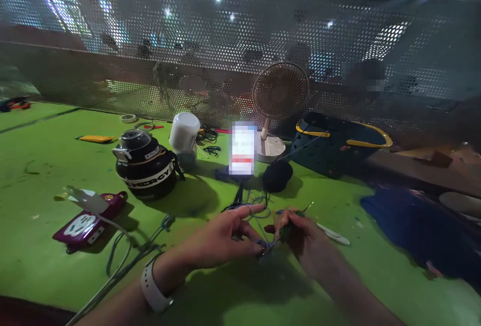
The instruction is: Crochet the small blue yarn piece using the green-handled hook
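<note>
Two bare hands work over a green table (pixel 30 205), meeting around one small blue yarn piece (pixel 267 249). The left hand (pixel 225 238), one white wristband (pixel 153 286) at its wrist, pinches the piece between thumb and fingers while its index finger reaches out straight beside a pale strand of yarn. The right hand (pixel 310 238) is closed around one green-handled crochet hook (pixel 287 230), whose thin metal shaft angles down to the piece, between the two hands.

Just beyond the fingers sits one dark yarn ball (pixel 277 176); near it stands one lit screen (pixel 242 148), its content blurred. Behind are one round desk fan (pixel 280 90) and one dark basket (pixel 319 153) with yellow-edged handles. One white-handled tool (pixel 334 235) lies just beside the right hand, and one heap of navy cloth (pixel 413 230) spreads farther right.

On the left are one black jug (pixel 146 173) lettered in part "NERGY," one white-topped container (pixel 184 130), one yellow utility knife (pixel 96 139), one tape roll (pixel 128 118) and one purple power strip (pixel 77 230) with one white adapter (pixel 88 199) on it. One perforated screen (pixel 210 35) spans the background.
</note>
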A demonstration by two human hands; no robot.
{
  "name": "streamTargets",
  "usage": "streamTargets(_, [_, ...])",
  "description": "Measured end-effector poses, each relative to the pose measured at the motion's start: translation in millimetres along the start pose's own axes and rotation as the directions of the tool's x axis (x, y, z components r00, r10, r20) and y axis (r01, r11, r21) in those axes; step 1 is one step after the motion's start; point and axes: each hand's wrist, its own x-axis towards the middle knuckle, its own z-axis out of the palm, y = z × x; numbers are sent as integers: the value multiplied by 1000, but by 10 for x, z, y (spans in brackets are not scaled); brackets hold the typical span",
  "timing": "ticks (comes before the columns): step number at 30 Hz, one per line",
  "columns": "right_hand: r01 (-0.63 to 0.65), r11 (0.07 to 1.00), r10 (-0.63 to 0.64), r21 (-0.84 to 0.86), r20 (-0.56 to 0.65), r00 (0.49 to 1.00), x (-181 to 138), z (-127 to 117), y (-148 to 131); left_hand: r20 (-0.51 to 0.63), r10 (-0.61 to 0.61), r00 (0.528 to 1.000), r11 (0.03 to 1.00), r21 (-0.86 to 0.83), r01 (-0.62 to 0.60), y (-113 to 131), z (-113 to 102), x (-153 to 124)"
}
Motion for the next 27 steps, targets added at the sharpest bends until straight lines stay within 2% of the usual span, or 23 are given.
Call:
streamTargets(13, [145, 985, -148, -90, -26, 989, 15, -32, -93, -12, 16, 1000, 994, 105, -15, -3, -22, 28])
streamTargets(19, [154, 979, -157, -131, -6, 988, 5, -90, -99, -31, 8, 1000, 984, 178, -2, 15, -25, 25])
streamTargets(21, [168, 971, -170, -169, 4, 985, 17, -127, -85, -39, 7, 999, 980, 200, 1, 17, -26, 19])
streamTargets(24, [202, 945, -206, -255, 13, 979, 18, -162, -72, -62, 75, 995, 945, 323, -51, 10, -24, 12])
streamTargets(27, [257, 874, -266, -412, 35, 963, -46, -144, -84, -122, 107, 987, 910, 413, -48, -12, -8, 22])
